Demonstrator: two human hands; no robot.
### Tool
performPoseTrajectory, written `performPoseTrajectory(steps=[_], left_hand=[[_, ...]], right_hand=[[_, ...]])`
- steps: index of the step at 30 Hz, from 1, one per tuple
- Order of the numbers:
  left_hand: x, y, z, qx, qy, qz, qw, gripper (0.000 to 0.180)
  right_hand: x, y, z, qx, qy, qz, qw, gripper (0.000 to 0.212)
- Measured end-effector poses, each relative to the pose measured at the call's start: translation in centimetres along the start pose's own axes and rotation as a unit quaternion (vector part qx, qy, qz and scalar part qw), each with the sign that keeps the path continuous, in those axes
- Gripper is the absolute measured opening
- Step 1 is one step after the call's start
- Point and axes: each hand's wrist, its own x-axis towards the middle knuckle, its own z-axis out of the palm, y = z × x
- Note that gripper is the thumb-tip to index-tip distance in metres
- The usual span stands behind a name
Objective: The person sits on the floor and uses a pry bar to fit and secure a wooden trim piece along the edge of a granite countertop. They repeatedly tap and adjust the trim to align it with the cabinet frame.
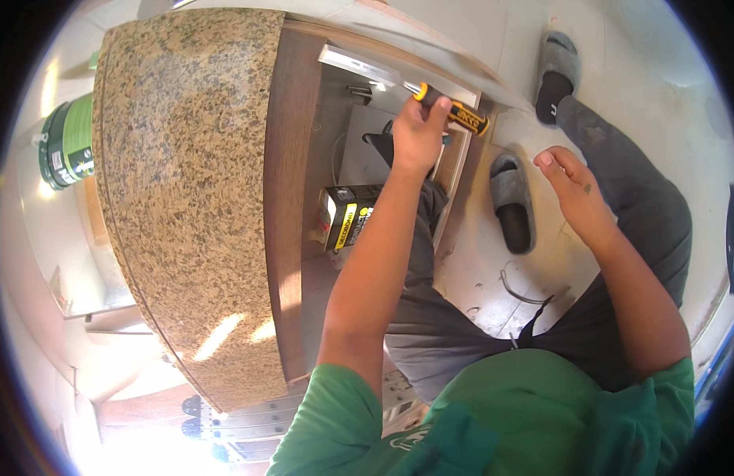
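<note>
My left hand (418, 139) is closed around the black-and-yellow handle of a hand tool (467, 119). A short metal shank runs from its yellow collar toward a pale flat strip (351, 63) at the upper edge of the cabinet opening. Where the tool's tip ends against that bright strip is hard to make out; a chisel or a screwdriver is possible. Apart from the cabinet, my right hand (574, 190) hangs over the floor near my right leg. Its fingers are curled in, with the fingertips partly hidden, and no object shows in them.
A speckled stone slab (188, 174) tops the wooden cabinet (291, 159) on the left. Inside stands a dark tin with a yellow label (347, 218). A green bucket (69, 143) is beyond the slab. A grey slipper (512, 210) and a thin cable (521, 295) lie between my legs.
</note>
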Motion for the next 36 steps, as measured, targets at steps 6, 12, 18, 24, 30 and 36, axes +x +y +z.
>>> performPoseTrajectory(steps=[6,12,18,24,30,36], left_hand=[[2.6,-0.3,-1.4,-0.042,0.004,-0.031,0.999,0.035],[4.7,0.7,-2.1,-0.012,0.015,-0.005,1.0,0.034],[6.5,1.1,-2.6,-0.012,0.044,0.031,0.999,0.038],[7.2,1.2,-3.3,0.01,0.049,0.036,0.998,0.038],[7.7,0.6,-3.2,0.004,0.063,0.041,0.997,0.039],[8.0,0.0,-2.7,-0.01,0.086,0.062,0.994,0.034]], right_hand=[[-0.8,-1.5,-0.1,0.011,-0.05,0.055,0.997,0.039],[-0.9,-1.9,0.0,0.023,-0.087,0.071,0.993,0.032],[-0.9,-1.0,-0.2,0.031,-0.074,0.066,0.995,0.041],[-0.9,-1.8,-0.6,0.048,-0.097,0.076,0.991,0.04],[-1.0,-1.8,-0.7,0.057,-0.102,0.071,0.991,0.039],[-1.1,-1.9,-0.8,0.051,-0.106,0.068,0.991,0.039]])
